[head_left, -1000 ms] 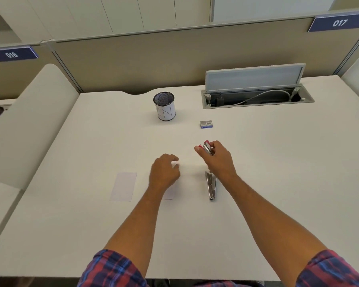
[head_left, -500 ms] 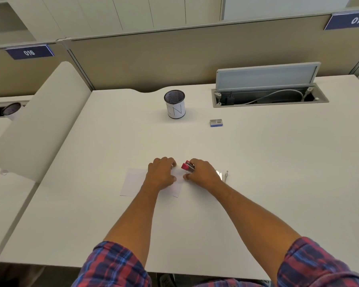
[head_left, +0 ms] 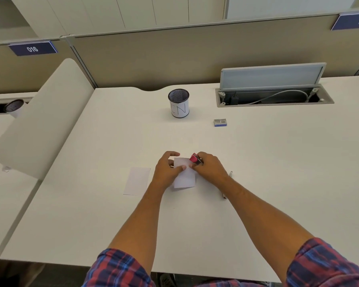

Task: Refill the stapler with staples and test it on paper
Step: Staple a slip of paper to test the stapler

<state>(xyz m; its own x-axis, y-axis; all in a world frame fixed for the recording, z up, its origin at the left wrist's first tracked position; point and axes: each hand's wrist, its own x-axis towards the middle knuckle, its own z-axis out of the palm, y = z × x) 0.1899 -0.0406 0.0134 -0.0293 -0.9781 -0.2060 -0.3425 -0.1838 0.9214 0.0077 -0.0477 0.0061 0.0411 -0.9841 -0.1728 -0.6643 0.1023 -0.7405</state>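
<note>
Paper [head_left: 184, 172] sits lifted at its far edge near the middle of the tabletop [head_left: 278, 162], pinched by the left hand [head_left: 167, 169], whose fingers [head_left: 182, 167] curl round that edge with the thumb on top. Right hand [head_left: 210, 169] wraps its fingers around the red stapler [head_left: 195, 158], whose nose meets the paper's far right corner. Judging by this, the step in hand is the test staple. To do it well, the corner should go fully into the stapler's mouth, clear of the left thumb, with the sheet held flat and taut so it does not buckle. One firm, square squeeze suits better than a slow one, which may half-drive a staple. Whether the corner is already inside the mouth cannot be told. A second sheet [head_left: 137, 181] lies flat just left of the hands, a metal tool [head_left: 228, 184] lies right of the wrist, and the staple box [head_left: 220, 122] sits well beyond.
</note>
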